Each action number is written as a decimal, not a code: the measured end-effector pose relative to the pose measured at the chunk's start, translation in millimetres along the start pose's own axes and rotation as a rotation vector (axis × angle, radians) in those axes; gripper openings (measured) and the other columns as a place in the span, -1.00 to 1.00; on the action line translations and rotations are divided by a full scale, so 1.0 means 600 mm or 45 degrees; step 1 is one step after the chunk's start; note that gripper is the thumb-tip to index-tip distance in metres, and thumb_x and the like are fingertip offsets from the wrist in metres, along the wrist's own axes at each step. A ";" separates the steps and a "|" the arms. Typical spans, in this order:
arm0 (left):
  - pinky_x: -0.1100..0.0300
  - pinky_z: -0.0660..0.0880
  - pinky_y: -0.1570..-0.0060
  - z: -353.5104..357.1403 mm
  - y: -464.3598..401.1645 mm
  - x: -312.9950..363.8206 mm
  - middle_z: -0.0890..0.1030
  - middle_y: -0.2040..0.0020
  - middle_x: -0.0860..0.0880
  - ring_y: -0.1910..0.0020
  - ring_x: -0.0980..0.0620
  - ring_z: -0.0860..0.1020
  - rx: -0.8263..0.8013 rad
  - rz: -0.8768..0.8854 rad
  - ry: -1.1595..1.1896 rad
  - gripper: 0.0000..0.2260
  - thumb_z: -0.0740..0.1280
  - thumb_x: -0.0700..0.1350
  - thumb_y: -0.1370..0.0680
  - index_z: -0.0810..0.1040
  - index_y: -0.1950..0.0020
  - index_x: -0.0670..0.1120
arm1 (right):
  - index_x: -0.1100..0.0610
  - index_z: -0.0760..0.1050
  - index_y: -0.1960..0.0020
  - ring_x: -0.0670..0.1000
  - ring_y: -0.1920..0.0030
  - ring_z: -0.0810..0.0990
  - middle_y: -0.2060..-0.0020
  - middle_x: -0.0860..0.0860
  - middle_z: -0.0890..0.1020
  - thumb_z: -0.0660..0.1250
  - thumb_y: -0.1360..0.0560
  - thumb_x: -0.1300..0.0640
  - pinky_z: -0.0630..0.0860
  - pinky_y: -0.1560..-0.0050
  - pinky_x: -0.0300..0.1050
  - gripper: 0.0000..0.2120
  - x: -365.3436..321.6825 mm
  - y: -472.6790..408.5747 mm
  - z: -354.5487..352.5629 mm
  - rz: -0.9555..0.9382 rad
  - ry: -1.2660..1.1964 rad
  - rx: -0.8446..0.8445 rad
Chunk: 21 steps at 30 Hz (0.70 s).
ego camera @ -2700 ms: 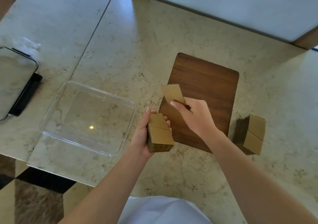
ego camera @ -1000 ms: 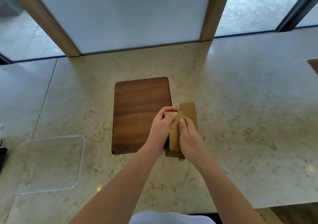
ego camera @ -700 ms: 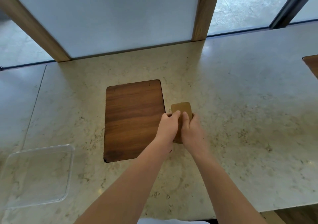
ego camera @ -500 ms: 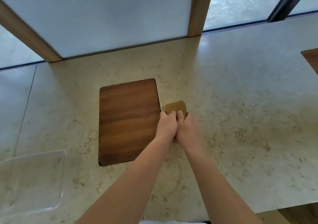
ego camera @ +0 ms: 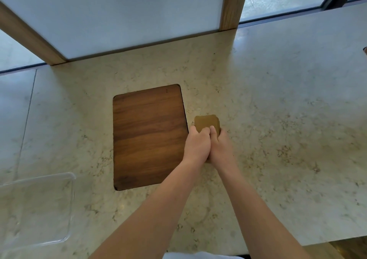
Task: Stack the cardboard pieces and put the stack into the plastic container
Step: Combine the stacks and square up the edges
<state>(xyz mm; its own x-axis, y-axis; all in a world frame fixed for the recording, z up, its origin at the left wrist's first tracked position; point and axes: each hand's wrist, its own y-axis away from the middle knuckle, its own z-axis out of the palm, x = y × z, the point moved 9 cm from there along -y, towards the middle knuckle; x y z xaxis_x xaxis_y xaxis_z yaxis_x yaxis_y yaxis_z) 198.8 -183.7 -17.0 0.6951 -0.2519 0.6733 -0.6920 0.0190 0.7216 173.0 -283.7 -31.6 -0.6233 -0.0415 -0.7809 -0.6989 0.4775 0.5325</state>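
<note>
the cardboard stack point(ego camera: 206, 122) sits on the counter point(ego camera: 278, 119) just right of the wooden board point(ego camera: 149, 135), clasped by the left hand point(ego camera: 196, 145) and right hand point(ego camera: 220, 149), fingers curled over it. step judged: squaring the stack; next, carry it left to the plastic container point(ego camera: 72, 199)

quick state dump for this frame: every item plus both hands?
cardboard stack: gathered, on the countertop right of the board, gripped from both sides
left hand: curled on the stack's left side
right hand: curled on its right side
plastic container: empty, lower left, untouched
wooden board: flat, bare
countertop: holds everything
</note>
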 end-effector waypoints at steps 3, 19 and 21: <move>-0.18 0.46 -0.36 0.000 -0.010 -0.013 0.54 -0.36 -0.11 -0.34 -0.13 0.51 0.027 -0.002 0.020 -0.25 0.24 0.16 -0.37 0.30 -0.55 -0.03 | 0.23 0.38 -0.40 0.14 -0.15 0.61 -0.16 0.12 0.62 0.09 -0.69 -0.12 0.55 -0.18 0.17 -0.51 0.007 0.001 -0.001 0.045 -0.033 -0.017; -0.04 0.55 -0.18 0.006 0.001 -0.022 0.51 -0.27 -0.04 -0.14 0.00 0.56 0.082 -0.051 -0.003 -0.59 0.31 0.06 -0.41 0.40 -0.23 0.00 | 0.17 0.42 -0.28 0.06 -0.07 0.57 -0.08 0.05 0.59 0.08 -0.71 -0.06 0.41 0.00 -0.06 -0.66 0.030 -0.005 -0.016 0.065 -0.071 -0.048; -0.12 0.50 -0.27 0.004 0.001 -0.028 0.52 -0.25 -0.05 -0.26 -0.08 0.49 0.116 -0.086 -0.031 -0.45 0.30 0.13 -0.35 0.36 -0.31 0.03 | 0.20 0.43 -0.27 0.06 -0.05 0.58 -0.07 0.08 0.61 0.10 -0.71 -0.04 0.44 0.02 -0.04 -0.65 0.029 -0.006 -0.013 0.065 -0.067 -0.054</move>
<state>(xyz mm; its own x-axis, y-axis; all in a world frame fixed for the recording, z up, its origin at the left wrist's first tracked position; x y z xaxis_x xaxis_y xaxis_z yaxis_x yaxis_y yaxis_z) 186.4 -181.6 -28.0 0.7368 -0.2734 0.6184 -0.6592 -0.0868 0.7470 161.9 -293.2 -44.9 -0.6398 0.0288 -0.7680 -0.6816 0.4403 0.5844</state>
